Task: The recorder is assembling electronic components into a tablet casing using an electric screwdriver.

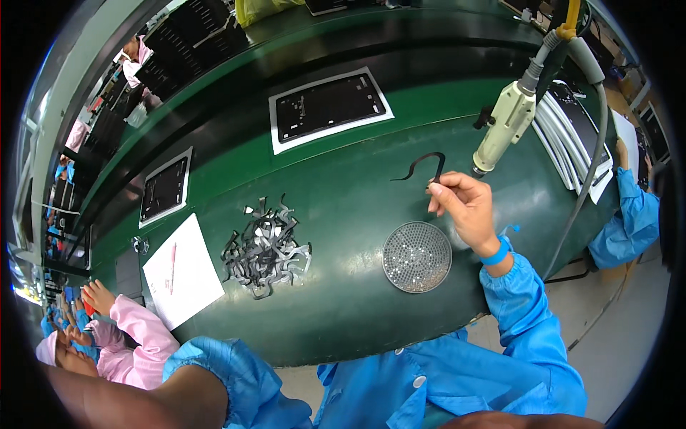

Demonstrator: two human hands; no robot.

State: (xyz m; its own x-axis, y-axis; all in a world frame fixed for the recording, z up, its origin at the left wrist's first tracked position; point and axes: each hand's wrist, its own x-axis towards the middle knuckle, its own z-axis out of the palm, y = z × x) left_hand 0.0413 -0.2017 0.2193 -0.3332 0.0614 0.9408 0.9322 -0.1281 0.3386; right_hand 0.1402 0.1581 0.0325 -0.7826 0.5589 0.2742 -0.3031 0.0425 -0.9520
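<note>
My right hand (461, 207) is raised above the green bench, thumb and fingertips pinched on one end of a thin black ribbon-like strip (429, 156). The strip arches up and its free end trails to the left. Just below this hand sits a round grey dish (417, 257) with a dimpled surface and small shiny pieces in it. To its left lies a loose heap of black and grey strips (264, 247), curled and tangled. My left arm bends up at the lower left edge, and its hand is outside the picture.
A cream electric screwdriver (506, 125) hangs at the right with its cable. Black panels on white sheets (329, 107) lie along the back. White paper with a pen (184, 272) is at the left. Other people in pink (143, 329) and blue sleeves (629, 214) flank the bench.
</note>
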